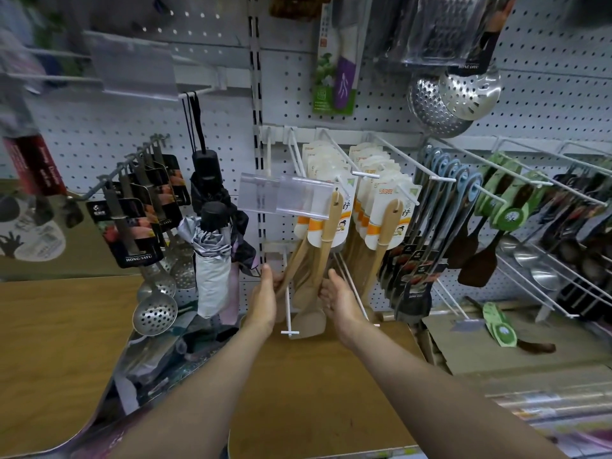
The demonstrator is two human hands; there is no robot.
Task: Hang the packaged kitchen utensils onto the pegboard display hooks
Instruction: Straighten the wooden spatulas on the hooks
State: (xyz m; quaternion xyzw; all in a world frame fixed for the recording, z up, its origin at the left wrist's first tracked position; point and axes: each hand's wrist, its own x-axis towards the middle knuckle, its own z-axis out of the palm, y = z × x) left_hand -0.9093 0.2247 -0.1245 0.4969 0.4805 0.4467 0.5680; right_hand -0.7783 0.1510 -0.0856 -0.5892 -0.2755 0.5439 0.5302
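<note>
Several packaged wooden spatulas (pixel 326 226) with white and orange cards hang from a white hook (pixel 341 180) on the pegboard (pixel 390 107) at centre. Their lower ends hang between my two hands. My left hand (pixel 265 299) touches the left side of the bunch with fingers mostly straight. My right hand (pixel 337 296) cups the right side, fingers loosely curved around the blades. A second row of the same spatulas (pixel 381 220) hangs just to the right. A clear price-tag holder (pixel 284 197) sits at the hook's front end.
An empty white hook (pixel 289 329) juts out below the hands. Folded umbrellas (pixel 212 260) hang at left beside slotted steel ladles (pixel 155 309). Blue-handled and green-carded utensils (pixel 463 207) fill the hooks at right. Cardboard boxes (pixel 318 385) lie below.
</note>
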